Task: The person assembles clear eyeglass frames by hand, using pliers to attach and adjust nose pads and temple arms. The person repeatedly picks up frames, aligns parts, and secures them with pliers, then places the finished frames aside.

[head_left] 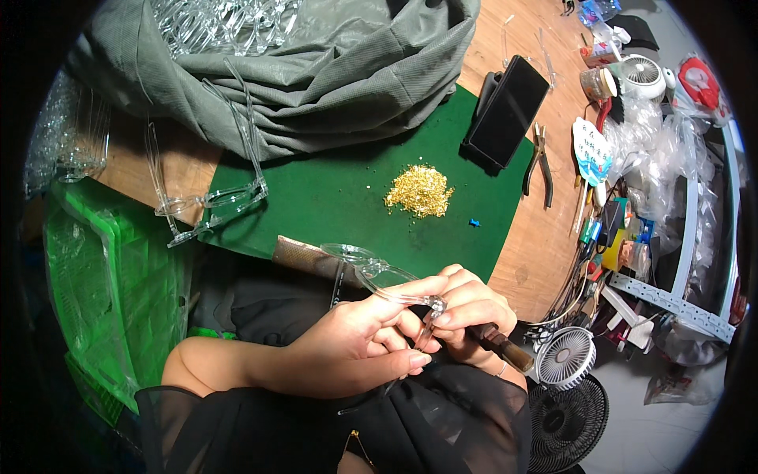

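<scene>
A transparent eyeglass frame (387, 278) is in my left hand (347, 347), whose fingers and thumb close round one folded temple. My right hand (474, 310) pinches near the frame's hinge, and a tool with a brown handle (505, 349) sticks out of its grip; the tool's tip is hidden. Beyond my hands, a heap of tiny gold-coloured metal parts (418, 191) lies on a green mat (332, 205), with a small blue piece (474, 223) to its right. Another transparent eyeglass frame (229, 197) rests at the mat's left edge, temples up.
A grey cloth (332, 87) bunches along the far side, with many transparent frames (221, 24) within. A black phone (509, 110) and pliers (538, 167) lie at the right. Green crates (118, 284) stand left; small fans (565, 357) and shelving (671, 304) stand right.
</scene>
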